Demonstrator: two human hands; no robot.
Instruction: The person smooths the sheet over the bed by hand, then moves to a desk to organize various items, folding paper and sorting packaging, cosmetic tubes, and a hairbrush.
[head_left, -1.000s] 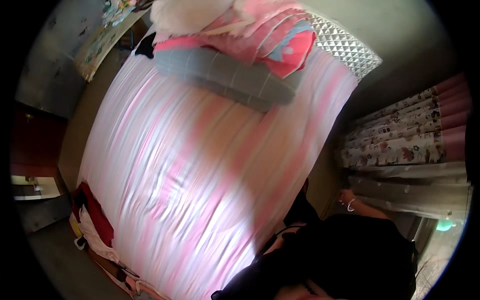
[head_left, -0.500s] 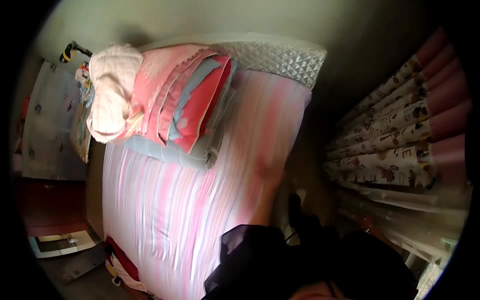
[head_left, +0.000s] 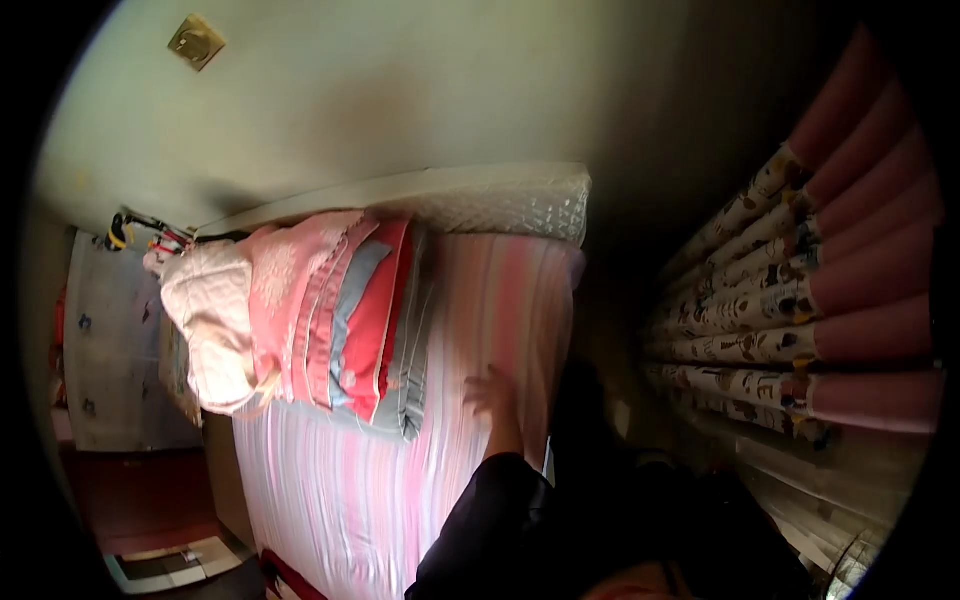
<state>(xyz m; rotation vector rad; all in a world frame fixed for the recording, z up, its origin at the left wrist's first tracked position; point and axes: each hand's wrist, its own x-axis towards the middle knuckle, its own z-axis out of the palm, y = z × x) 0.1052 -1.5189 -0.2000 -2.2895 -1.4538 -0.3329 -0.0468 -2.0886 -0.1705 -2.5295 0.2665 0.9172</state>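
Observation:
My left hand (head_left: pixel 492 393) reaches out from a dark sleeve over the striped pink bedsheet (head_left: pixel 340 490), its fingers spread and holding nothing. I cannot tell whether the fingertips press on the sheet. Just left of the hand lies a stack of folded bedding: a grey quilt (head_left: pixel 408 405) at the bottom, red and pink covers (head_left: pixel 300 300) above it. A pale pink pillow-like piece (head_left: pixel 208 290) rests against the stack's left end. My right hand is out of sight.
A quilted, shiny headboard (head_left: pixel 520 200) stands at the bed's far end. To the right hang pink and white printed curtains (head_left: pixel 740 300). A pale patterned cabinet (head_left: pixel 125 350) is on the left, and a brass-coloured wall plate (head_left: pixel 196 42) is on the wall.
The view has tilted up, so the bed sits lower and more wall shows. My left hand, blurred before, now shows spread fingers nearer the bedding stack. My right hand has left view.

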